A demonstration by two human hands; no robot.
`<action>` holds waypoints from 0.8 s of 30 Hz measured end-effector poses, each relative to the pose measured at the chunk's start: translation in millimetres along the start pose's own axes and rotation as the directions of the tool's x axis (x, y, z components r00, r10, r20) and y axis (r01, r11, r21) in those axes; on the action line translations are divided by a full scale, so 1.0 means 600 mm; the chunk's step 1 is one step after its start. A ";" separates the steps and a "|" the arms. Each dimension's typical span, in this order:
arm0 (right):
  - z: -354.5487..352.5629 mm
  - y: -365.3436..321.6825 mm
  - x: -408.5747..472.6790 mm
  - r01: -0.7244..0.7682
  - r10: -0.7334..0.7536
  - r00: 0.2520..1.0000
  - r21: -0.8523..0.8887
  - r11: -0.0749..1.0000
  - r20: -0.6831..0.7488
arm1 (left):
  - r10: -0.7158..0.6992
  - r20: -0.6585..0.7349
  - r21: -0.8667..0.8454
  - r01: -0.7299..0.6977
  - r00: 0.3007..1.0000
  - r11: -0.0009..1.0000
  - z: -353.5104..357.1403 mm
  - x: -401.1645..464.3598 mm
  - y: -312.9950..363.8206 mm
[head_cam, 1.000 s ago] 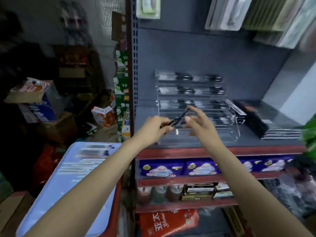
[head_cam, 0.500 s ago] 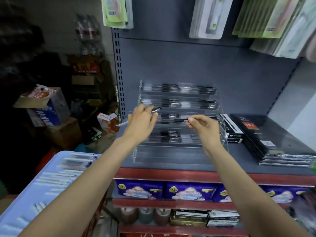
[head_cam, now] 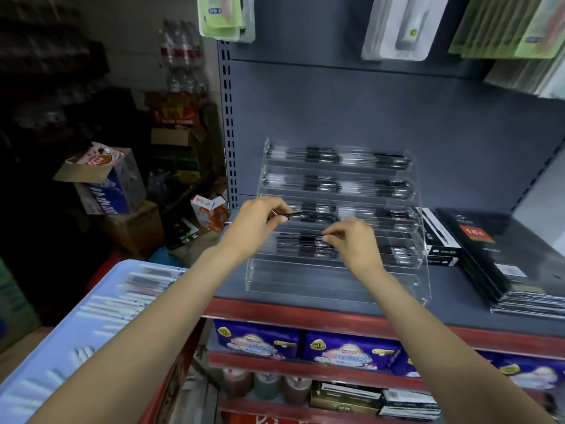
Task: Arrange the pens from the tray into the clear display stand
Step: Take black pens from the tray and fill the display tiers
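A clear tiered display stand (head_cam: 336, 283) sits on the grey shelf, its upper tiers holding rows of black pens. My left hand (head_cam: 258, 220) holds a black pen (head_cam: 293, 214) level at the left end of the third tier. Lower and to the right, my right hand (head_cam: 351, 240) pinches a pen (head_cam: 308, 238) lying in the fourth tier. The lowest tier holds nothing. A light blue tray (head_cam: 61, 338) with several more pens lies at the lower left, beside my left forearm.
Black boxed goods (head_cam: 495, 255) are stacked right of the stand. Packaged items (head_cam: 224, 16) hang above. Purple packets (head_cam: 260, 341) fill the shelf below the red shelf edge (head_cam: 305, 313). Cardboard boxes (head_cam: 107, 182) clutter the dark floor on the left.
The view has shifted, so the stand sits further right and lower. My left hand carried its pen right, up to the third tier. My right hand dropped to the fourth tier.
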State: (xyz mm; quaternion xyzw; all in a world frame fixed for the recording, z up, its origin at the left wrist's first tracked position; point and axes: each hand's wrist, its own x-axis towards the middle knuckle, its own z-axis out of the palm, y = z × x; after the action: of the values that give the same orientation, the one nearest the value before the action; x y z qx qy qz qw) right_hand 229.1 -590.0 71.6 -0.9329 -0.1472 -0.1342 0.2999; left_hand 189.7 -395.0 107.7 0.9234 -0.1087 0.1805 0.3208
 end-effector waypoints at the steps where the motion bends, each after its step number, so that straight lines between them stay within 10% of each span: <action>1: 0.003 -0.002 0.002 0.014 -0.015 1.000 -0.055 0.998 -0.002 | 0.000 -0.003 0.009 0.000 1.000 1.000 0.001 -0.001 -0.002; 8: 0.015 -0.008 0.012 0.066 -0.065 0.998 -0.090 0.994 0.013 | 0.016 0.012 0.033 -0.016 1.000 0.999 0.004 -0.001 -0.001; 15: -0.024 -0.032 -0.016 0.030 -0.028 1.000 0.464 0.885 -0.010 | 0.019 0.037 -0.023 -0.018 0.999 1.000 0.013 -0.002 0.012; 24: -0.040 0.014 -0.018 -0.033 0.083 0.990 0.390 0.920 -0.111 | -0.120 -0.136 0.026 0.125 0.983 0.992 0.010 -0.015 -0.013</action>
State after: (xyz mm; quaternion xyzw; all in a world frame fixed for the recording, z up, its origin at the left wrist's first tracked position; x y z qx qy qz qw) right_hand 218.3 -613.2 82.4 -0.8491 -0.1240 -0.1516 0.4906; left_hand 185.4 -391.8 95.5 0.9196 -0.0267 0.2239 0.3218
